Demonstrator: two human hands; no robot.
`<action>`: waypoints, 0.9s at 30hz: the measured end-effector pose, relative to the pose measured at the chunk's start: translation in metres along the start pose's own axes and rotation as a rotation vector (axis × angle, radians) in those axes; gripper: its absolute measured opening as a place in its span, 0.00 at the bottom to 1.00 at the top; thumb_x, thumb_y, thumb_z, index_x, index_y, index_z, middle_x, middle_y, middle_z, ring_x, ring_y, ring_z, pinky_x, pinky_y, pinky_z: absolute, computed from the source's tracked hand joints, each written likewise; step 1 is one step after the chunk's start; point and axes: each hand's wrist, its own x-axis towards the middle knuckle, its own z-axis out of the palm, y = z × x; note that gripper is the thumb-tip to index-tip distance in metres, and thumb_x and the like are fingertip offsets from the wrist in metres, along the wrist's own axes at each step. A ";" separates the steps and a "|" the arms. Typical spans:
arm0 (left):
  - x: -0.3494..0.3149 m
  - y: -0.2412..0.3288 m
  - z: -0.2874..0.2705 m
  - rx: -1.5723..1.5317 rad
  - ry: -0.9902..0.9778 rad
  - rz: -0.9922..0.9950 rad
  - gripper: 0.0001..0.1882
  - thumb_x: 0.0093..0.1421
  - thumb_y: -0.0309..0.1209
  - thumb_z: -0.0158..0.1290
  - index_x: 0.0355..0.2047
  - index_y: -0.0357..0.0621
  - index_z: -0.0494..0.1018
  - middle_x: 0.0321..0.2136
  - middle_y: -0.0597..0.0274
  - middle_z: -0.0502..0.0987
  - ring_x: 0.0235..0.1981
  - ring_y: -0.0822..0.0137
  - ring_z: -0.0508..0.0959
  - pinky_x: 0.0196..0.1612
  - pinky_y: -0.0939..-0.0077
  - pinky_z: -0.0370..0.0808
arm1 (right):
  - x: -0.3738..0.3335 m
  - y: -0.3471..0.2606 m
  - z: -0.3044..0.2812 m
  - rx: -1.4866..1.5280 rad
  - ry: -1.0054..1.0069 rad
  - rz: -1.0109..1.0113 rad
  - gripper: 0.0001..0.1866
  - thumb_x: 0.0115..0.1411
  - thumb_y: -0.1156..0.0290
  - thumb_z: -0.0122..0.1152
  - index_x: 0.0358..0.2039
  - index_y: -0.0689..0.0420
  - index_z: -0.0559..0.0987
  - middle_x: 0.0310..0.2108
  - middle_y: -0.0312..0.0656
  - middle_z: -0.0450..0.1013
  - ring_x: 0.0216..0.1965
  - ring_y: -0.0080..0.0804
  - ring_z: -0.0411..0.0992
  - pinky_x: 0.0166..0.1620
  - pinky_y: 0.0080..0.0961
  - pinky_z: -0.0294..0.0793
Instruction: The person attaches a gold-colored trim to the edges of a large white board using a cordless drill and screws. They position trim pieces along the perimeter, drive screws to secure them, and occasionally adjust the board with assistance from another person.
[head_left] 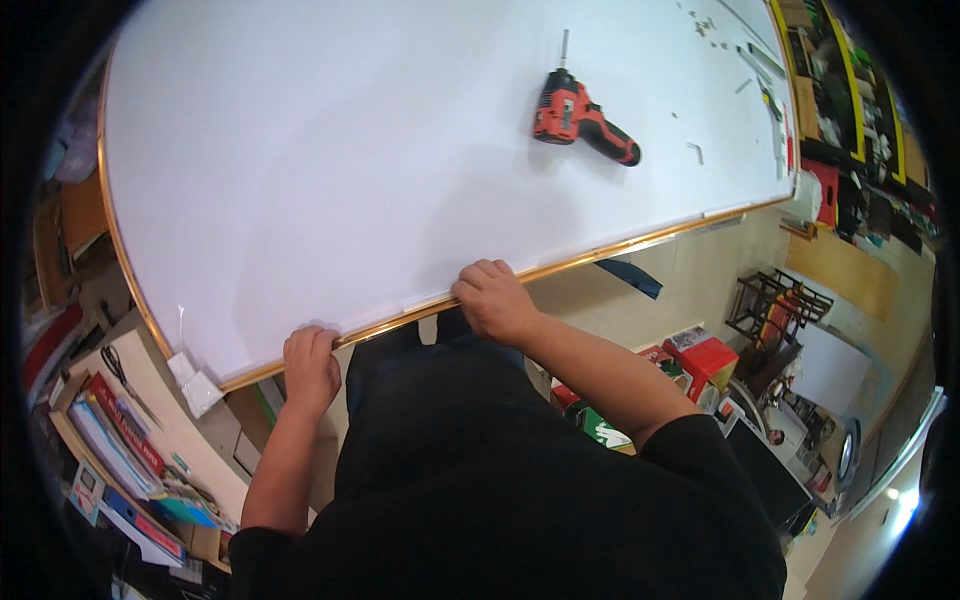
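Observation:
A wide white tabletop [300,200] with a gold-coloured edge trim [400,318] fills the upper view. Both of my hands are at its near edge. My left hand [312,366] has its fingers curled over the trim, left of my body. Farther right, my right hand [492,298] grips the same edge with bent fingers; its thumb and palm side are hidden. A red and black cordless drill [575,118] lies on its side on the tabletop, its long bit pointing away from me. An L-shaped hex key [697,152] lies to the right of the drill.
Small loose parts [708,28] and several hand tools [770,95] lie along the table's right side. Books and folders [120,435] fill a shelf at lower left. Boxes [703,358] stand on the floor at right, near a dark metal rack [775,305].

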 end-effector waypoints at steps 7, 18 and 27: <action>0.039 0.026 0.010 -0.078 -0.104 0.145 0.25 0.52 0.26 0.64 0.51 0.43 0.74 0.47 0.51 0.74 0.51 0.47 0.73 0.54 0.53 0.70 | -0.010 0.003 0.013 -0.013 0.122 -0.027 0.08 0.51 0.71 0.60 0.34 0.54 0.76 0.37 0.43 0.70 0.44 0.46 0.69 0.47 0.41 0.68; 0.097 0.058 0.050 -0.073 -0.101 0.392 0.20 0.46 0.23 0.61 0.41 0.43 0.71 0.35 0.53 0.73 0.38 0.47 0.74 0.42 0.52 0.71 | -0.016 0.006 0.010 -0.091 0.172 0.008 0.07 0.53 0.69 0.59 0.30 0.57 0.76 0.36 0.44 0.70 0.43 0.44 0.69 0.47 0.40 0.68; 0.088 0.042 0.073 -0.019 0.011 0.452 0.23 0.44 0.25 0.63 0.42 0.43 0.71 0.36 0.50 0.72 0.40 0.45 0.74 0.44 0.53 0.71 | -0.018 0.009 0.017 -0.117 0.129 -0.020 0.07 0.52 0.67 0.59 0.30 0.56 0.77 0.35 0.41 0.70 0.43 0.40 0.69 0.48 0.37 0.67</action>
